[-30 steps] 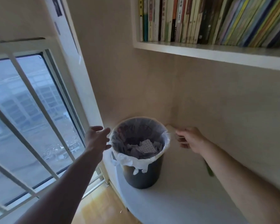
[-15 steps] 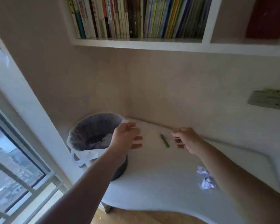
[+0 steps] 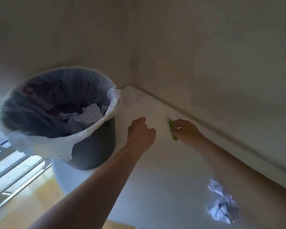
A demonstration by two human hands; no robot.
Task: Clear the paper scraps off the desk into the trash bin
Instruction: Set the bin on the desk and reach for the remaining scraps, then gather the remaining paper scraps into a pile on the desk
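Observation:
The dark trash bin [image 3: 92, 146] with a white liner stands on the left end of the white desk [image 3: 163, 171] and holds paper scraps. My right hand [image 3: 186, 132] rests on the desk by the back wall. Its fingers are curled on a small white paper scrap [image 3: 172, 116], right beside a green pen-like object [image 3: 173, 133]. My left hand [image 3: 140, 131] hovers between the bin and the right hand, loosely curled and holding nothing. A crumpled paper ball [image 3: 221, 205] lies near the desk's front right. A flat, faint scrap [image 3: 130, 98] lies in the back corner by the bin.
Beige walls [image 3: 205, 63] close the desk off at the back and meet in a corner behind the bin. Beyond the desk's left edge are a wooden floor [image 3: 31, 195] and window bars [image 3: 10, 162].
The view has swung right and down, from the window to the desk. My left hand moved from left of the bin to its right. My right hand stays at the scrap by the wall.

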